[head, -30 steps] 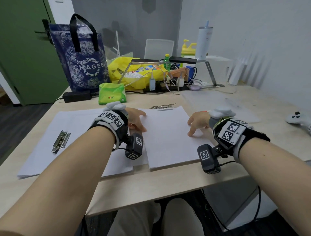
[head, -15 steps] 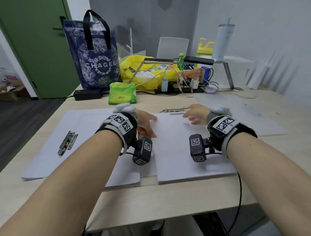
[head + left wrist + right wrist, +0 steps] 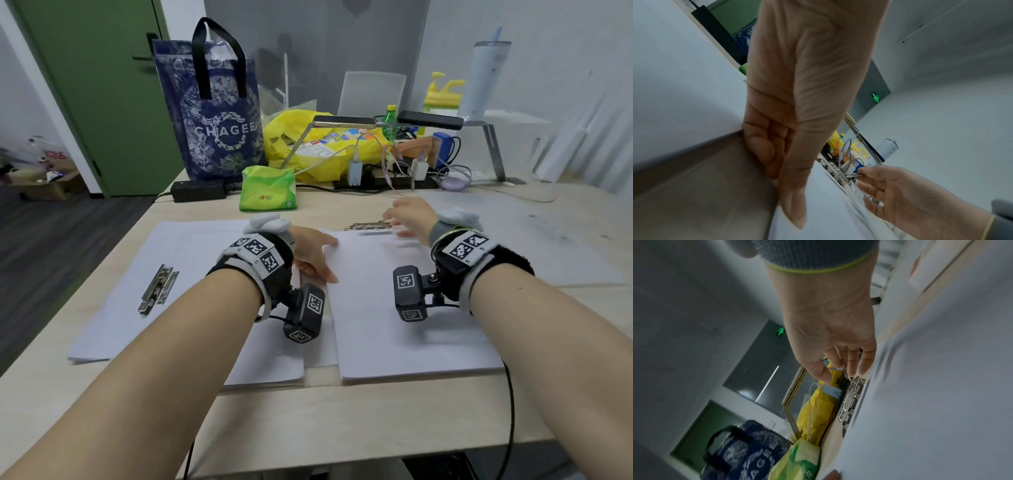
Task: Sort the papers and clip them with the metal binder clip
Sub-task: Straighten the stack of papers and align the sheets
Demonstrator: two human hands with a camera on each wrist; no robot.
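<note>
Metal binder clip (image 3: 368, 226) under loosely spread right hand (image 3: 409, 216), left hand (image 3: 313, 255) flat on papers (image 3: 394, 308), green packet (image 3: 267, 188) behind.

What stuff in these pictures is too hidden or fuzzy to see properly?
- Head view: the right hand is blurred and covers one end of the metal clip, so touch or grip is unclear.
- Right wrist view: the clip is smeared by motion; its shape is unreadable.
- Left wrist view: the left hand fills the frame, hiding most of the paper stack.
- Head view: whether the sheets are printed is unclear.
</note>
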